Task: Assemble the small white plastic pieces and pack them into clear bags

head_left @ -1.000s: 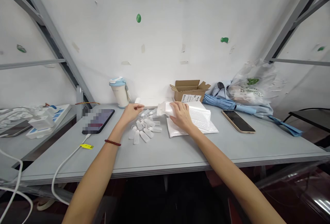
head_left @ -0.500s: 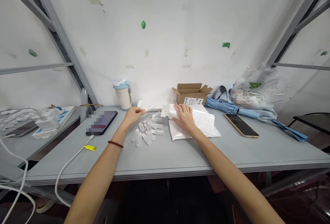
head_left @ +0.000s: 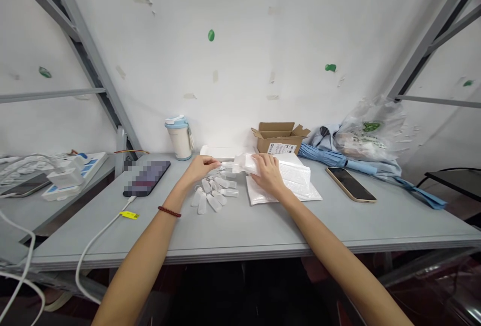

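Note:
In the head view my left hand (head_left: pixel 202 168) pinches one end of a small translucent plastic piece (head_left: pixel 227 165). Its other end points right, at the mouth of a white bubble-wrap bag (head_left: pixel 244 163); whether it is inside I cannot tell. My right hand (head_left: pixel 268 173) is wrapped over that bag, fingers closed on it. Below and between the hands lies a pile of translucent plastic tags (head_left: pixel 215 203), some with small loops at one end. Under my right hand a flat white padded mailer (head_left: pixel 259 196) rests on the desk.
Behind stand a cream tumbler with blue lid (head_left: pixel 179 140), a white tray (head_left: pixel 225 152) and an open cardboard box (head_left: pixel 280 138). A phone on a cable (head_left: pixel 150 178) lies left. Another phone (head_left: pixel 351 184), a blue umbrella (head_left: pixel 338 159) and a plastic bag (head_left: pixel 370 135) are right.
My left hand has moved right with the plastic piece, bringing it up to the bag's mouth. The bag has shifted slightly left in my right hand.

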Tool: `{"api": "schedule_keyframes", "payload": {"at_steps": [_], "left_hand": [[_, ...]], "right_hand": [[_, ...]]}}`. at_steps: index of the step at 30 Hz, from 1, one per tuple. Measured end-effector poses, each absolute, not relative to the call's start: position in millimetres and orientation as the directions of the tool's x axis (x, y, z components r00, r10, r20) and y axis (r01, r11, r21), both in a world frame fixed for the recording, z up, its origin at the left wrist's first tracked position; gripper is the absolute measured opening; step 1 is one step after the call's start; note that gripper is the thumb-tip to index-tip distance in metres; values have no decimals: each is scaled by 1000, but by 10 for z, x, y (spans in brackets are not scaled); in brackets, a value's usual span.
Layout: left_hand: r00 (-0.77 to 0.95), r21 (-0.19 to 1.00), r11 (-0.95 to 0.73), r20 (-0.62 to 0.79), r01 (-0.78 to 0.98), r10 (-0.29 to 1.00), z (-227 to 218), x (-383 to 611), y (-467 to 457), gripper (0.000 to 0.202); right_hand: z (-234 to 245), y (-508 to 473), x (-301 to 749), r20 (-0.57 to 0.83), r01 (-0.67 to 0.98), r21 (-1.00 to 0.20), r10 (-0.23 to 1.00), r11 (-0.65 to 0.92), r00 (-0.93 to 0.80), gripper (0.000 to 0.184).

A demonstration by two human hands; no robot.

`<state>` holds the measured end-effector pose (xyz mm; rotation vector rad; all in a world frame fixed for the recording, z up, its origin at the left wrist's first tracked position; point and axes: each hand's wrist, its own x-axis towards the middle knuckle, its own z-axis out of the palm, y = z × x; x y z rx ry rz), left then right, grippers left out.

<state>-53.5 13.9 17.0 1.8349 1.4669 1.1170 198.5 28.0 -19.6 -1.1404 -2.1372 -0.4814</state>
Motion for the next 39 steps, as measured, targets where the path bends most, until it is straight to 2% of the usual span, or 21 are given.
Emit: {"api": "schedule_keyframes", "payload": {"at_steps": [6,12,16,18,21,24,27,33,36,39], "left_hand": [[109,868,-241,216,434,970,60,-218,93,35],[161,844,-380,345,379,925,27,-46,67,31],[43,905,-298,299,303,953,66,-176,122,36],[-50,898,-271,307,346,951,52,-296,182,33],[-112,810,-239,349,535,930,-34,-457,286,27],[-18,690,-255,362,677,932,-174,-529,382,28],[92,616,-321,373,720,923,-307,-526,458,30],[116,592,-311,344,744,932,-315,-505,464,32],[26,590,-257,370,765,928,-195,-493,381,31],[-93,680,-280,456,678,885,-75,-471,300,26]], "right_hand": [[-201,234,1918,665,804,53,579,593,-471,43],[-206,223,1879,666,782,71,554,620,-500,42],[-192,241,1905,699,798,14,565,602,-438,38],[-181,249,1926,714,800,-19,568,600,-409,36],[-169,263,1955,729,795,-55,568,604,-382,36],[-164,279,1976,744,791,-71,561,607,-363,37],[-161,293,1986,750,794,-77,560,603,-353,38],[-168,315,2000,740,805,-69,572,589,-355,38],[-178,325,2006,733,806,-67,577,587,-359,39],[-182,328,2008,726,813,-63,585,579,-361,39]]}}
